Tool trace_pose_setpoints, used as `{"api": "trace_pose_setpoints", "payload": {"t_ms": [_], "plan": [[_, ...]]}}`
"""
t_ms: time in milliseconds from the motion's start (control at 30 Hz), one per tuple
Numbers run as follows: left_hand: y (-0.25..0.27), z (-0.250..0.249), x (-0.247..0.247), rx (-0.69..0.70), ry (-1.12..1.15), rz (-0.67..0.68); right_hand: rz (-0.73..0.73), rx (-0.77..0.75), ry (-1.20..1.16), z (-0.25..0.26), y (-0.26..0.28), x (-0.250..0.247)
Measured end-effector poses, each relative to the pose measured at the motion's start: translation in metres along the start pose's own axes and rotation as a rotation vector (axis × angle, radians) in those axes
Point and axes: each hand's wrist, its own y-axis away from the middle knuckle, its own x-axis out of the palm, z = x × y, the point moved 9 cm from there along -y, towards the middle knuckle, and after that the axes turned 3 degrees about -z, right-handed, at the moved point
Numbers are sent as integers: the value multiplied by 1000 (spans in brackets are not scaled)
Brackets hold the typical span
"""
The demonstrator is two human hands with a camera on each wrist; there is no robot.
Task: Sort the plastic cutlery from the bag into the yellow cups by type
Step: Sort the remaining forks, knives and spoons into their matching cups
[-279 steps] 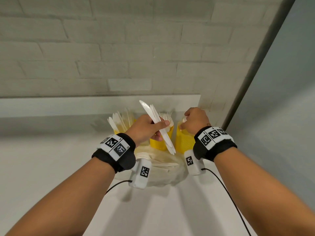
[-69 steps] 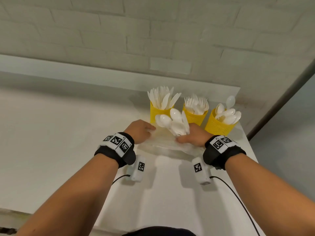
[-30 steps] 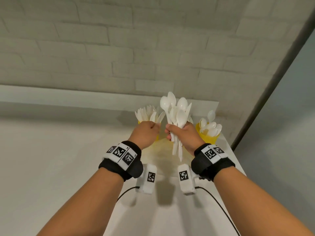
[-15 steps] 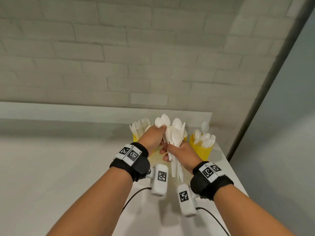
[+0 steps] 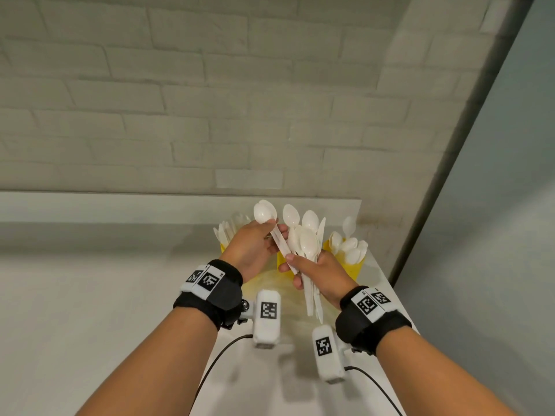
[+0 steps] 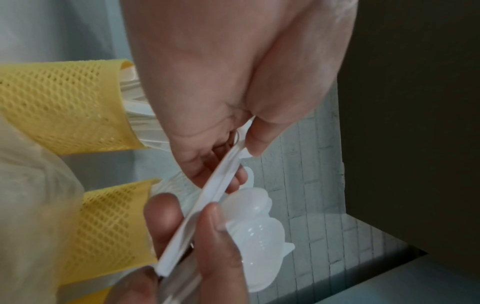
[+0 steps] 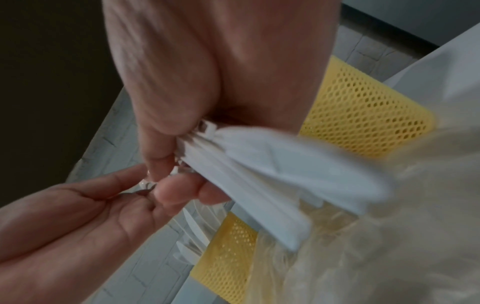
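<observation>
1. Since half a second ago, left hand (image 5: 255,247) has drawn one spoon (image 5: 265,213) leftward from the bunch (image 5: 304,244).
2. Left hand pinches that spoon; right hand (image 5: 322,276) grips the bunch, before the cups (image 5: 356,267).
3. Cups look well filled; the held spoons remain unsorted.

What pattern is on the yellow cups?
Tiny diamond-shaped mesh holes all over the yellow cups, clearest in the left wrist view.

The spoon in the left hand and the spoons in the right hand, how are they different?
The left hand pinches one spoon, tilted. The right hand grips a bunch of spoons, upright, handles hanging below the hand. All are white plastic, bowls up.
</observation>
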Motion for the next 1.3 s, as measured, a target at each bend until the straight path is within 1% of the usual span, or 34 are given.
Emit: {"api": "trace_pose_setpoints", "payload": {"t_ms": [133, 200, 267, 333, 400, 533, 600, 667, 867, 900, 967, 1033, 1067, 1167, 1233, 1300], "plan": [[0, -4, -10, 70, -6, -51, 16, -13, 95, 1, -2, 7], [-1, -3, -15, 75, 4, -67, 32, -19, 117, 1, -3, 11], [-4, 1, -18, 36, 20, -69, 59, -13, 113, 0, -4, 17], [-4, 6, -17, -33, 15, -39, 88, -6, 122, -2, -4, 22], [-2, 3, -12, -53, -28, -11, 107, -12, 162, -3, -4, 25], [-2, -5, -15, 36, -101, -74, 74, -5, 238, -2, -3, 22], [-5, -1, -17, 31, -158, -83, 79, -25, 217, 2, -2, 23], [-4, 1, -13, 36, -205, -60, 85, -47, 208, 6, -2, 24], [-10, -7, -17, 72, -215, -87, 66, -63, 244, 8, -2, 18], [-11, -9, -18, 70, -188, -84, 59, -60, 257, 8, -2, 17], [-9, -10, -9, 49, -132, -12, 43, -62, 288, 6, -3, 15], [-5, -9, 2, 12, -173, 63, 40, -65, 320, 4, -5, 16], [-4, -9, 4, 5, -217, 67, 46, -66, 328, 2, -5, 16], [-5, -8, 0, 15, -290, 27, 77, -76, 340, 0, -6, 21], [-6, -7, -5, 22, -254, -12, 85, -74, 348, 0, -6, 23], [-7, -7, -10, 23, -163, -50, 88, -68, 347, 1, -4, 23]]}}
